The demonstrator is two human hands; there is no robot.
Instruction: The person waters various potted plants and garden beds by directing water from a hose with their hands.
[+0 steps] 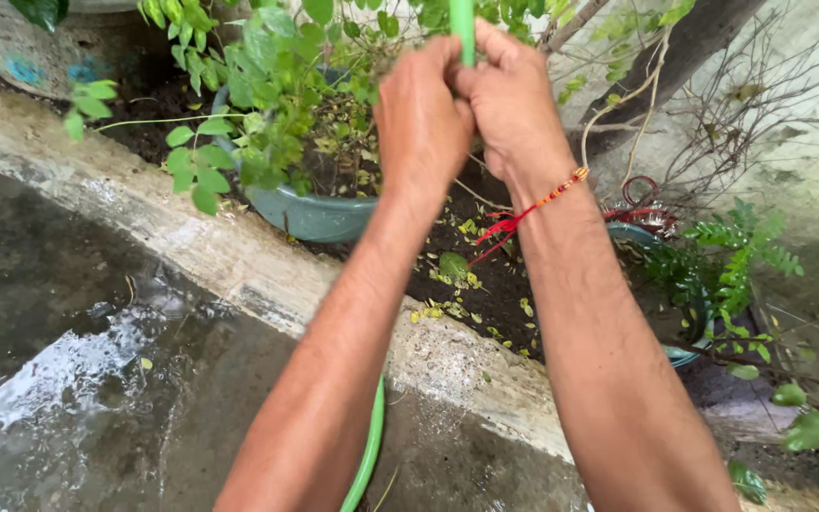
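Both my hands are raised in front of me, closed together on a green hose [464, 28] whose end sticks up between the fingers at the top of the view. My left hand [421, 118] wraps it from the left, and my right hand [514, 104], with a red thread bracelet [542, 202] on the wrist, grips it from the right. A lower stretch of the same hose [368, 455] runs down under my left forearm. Just behind the hands stands a grey-blue pot [310, 213] with a leafy green plant [267, 104].
A stone curb [239, 256] separates wet paving with puddles [68, 370] on the left from a soil bed [485, 284] strewn with yellow leaves. A second pot [680, 356] with a fern-like plant sits at right, beside a tree trunk [684, 47] and a grey wall.
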